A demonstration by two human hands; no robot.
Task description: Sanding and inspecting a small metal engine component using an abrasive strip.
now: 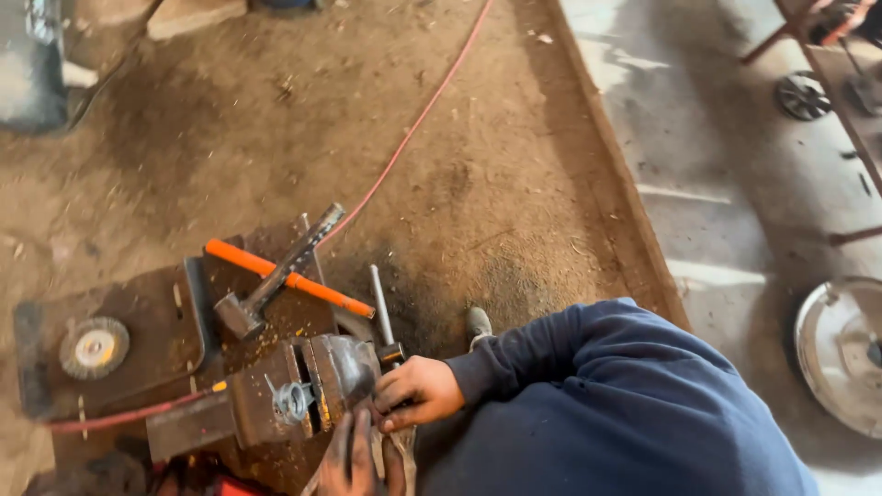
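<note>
Hands (395, 422) touch the bench vise (303, 390) just left

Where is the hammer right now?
In the head view, lower left: the hammer lies on the rusty workbench, crossing an orange-handled tool, just behind the vise.

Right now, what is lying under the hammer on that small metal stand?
The hammer lies across an orange-handled tool, over the rusty stand top strewn with shavings. The orange tool's middle is covered where the hammer crosses it.
</note>
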